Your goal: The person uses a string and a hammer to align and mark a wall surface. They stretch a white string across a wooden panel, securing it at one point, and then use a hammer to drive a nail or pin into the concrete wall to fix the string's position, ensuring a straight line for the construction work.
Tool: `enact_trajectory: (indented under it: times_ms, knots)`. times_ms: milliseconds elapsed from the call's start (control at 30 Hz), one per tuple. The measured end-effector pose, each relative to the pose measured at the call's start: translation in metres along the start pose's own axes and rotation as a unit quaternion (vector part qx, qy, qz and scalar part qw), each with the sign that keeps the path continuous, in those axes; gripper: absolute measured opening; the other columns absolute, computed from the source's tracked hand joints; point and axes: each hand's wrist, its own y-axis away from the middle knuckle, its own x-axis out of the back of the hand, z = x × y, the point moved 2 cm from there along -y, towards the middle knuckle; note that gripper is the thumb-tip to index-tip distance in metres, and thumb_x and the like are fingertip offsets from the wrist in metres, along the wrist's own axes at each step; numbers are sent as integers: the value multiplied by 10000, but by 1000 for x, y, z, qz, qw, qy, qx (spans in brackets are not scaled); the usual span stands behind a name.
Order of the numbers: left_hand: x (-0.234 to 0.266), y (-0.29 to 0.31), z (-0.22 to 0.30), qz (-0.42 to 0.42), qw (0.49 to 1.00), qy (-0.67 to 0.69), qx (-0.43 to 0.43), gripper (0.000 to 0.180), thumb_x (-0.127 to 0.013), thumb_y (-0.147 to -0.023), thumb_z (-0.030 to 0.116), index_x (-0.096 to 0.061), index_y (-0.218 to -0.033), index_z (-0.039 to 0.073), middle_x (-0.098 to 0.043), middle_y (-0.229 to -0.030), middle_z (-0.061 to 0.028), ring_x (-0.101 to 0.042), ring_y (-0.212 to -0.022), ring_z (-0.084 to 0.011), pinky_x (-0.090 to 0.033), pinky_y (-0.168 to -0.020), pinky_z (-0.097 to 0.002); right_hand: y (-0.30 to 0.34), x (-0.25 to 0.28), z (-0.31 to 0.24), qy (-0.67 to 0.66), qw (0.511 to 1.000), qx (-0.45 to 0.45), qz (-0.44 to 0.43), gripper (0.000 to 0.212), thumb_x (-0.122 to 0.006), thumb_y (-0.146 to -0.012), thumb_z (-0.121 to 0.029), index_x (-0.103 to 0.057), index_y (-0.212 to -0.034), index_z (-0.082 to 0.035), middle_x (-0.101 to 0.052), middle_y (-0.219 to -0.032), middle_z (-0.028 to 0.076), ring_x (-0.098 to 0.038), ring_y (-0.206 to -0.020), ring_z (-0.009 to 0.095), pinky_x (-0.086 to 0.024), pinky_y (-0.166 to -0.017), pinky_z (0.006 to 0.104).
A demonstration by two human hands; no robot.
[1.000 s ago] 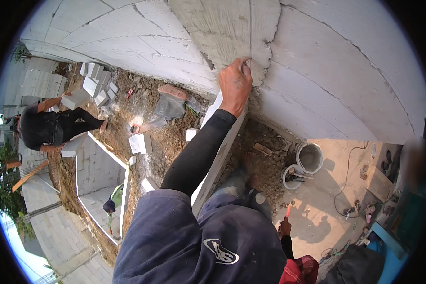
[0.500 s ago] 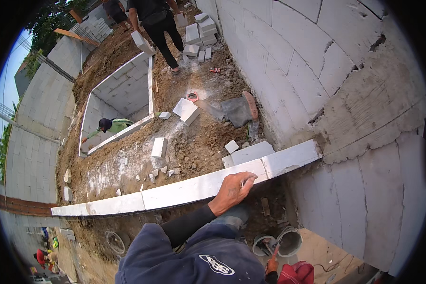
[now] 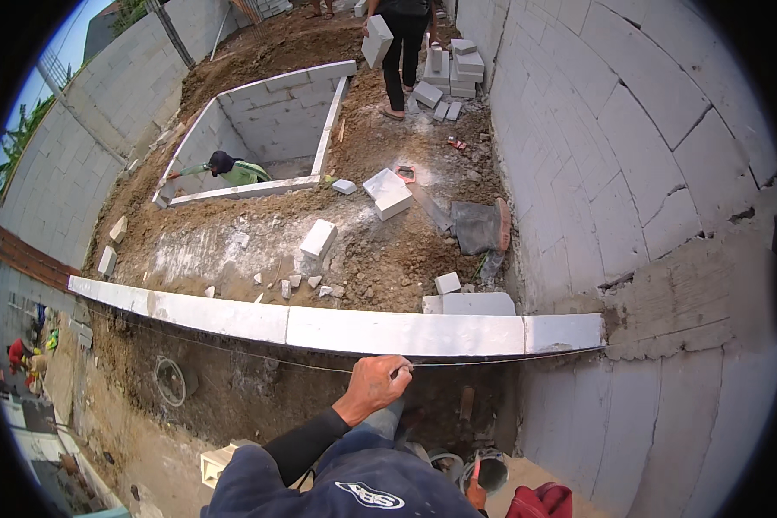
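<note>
My left hand [image 3: 375, 386], coming from a black sleeve, is closed in a pinch on a thin string [image 3: 466, 363]. The string runs along the near side of a low wall of white blocks [image 3: 406, 332] and bends at my fingers. My knuckles are just below the wall's near edge. At the lower edge, my right hand [image 3: 476, 494] is wrapped round a tool with an orange-red handle [image 3: 476, 467]; its working end cannot be made out. Beside that hand stand a bucket of dark grey contents [image 3: 493, 473] and a second bucket [image 3: 446, 464], partly hidden by my body.
Beyond the wall lie loose white blocks [image 3: 319, 239], rubble and a grey boot-like item [image 3: 479, 226]. A person [image 3: 242, 172] works inside a block-lined pit [image 3: 259, 189]; another [image 3: 403, 43] carries a block. A tall block wall [image 3: 570, 173] stands right. Another bucket [image 3: 171, 382] sits left.
My left hand has come off the top of the low wall to its near side and now pinches the string. The view has turned and shifted. The right hand stays by the buckets.
</note>
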Motion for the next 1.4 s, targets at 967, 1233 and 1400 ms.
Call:
enact_trajectory:
  times_ms: [967, 1233, 1400]
  knots:
    - [155, 165, -43, 360, 874, -286, 158, 48, -665, -802, 135, -692, -832, 108, -600, -718, -12, -588, -760, -190, -399, -961, -413, 4, 62, -498, 193, 878, 428, -94, 615, -476, -948, -565, -635, -799, 10, -597, -676, 166, -590, -663, 315, -420, -612, 453]
    - [197, 182, -53, 436, 834, -294, 165, 45, -692, -788, 140, -688, -831, 125, -551, -718, -7, -573, -783, -194, -401, -933, -419, 44, 35, -537, 223, 854, 459, -97, 617, -473, -947, -567, -648, -812, 10, -616, -705, 185, -615, -706, 339, -437, -646, 464]
    - [211, 177, -79, 400, 867, -275, 117, 37, -703, -793, 156, -697, -824, 136, -514, -683, 2, -545, -745, -174, -397, -913, -388, 80, 12, -556, 259, 840, 468, -93, 619, -471, -947, -568, -656, -820, 9, -628, -722, 197, -630, -732, 355, -447, -668, 470]
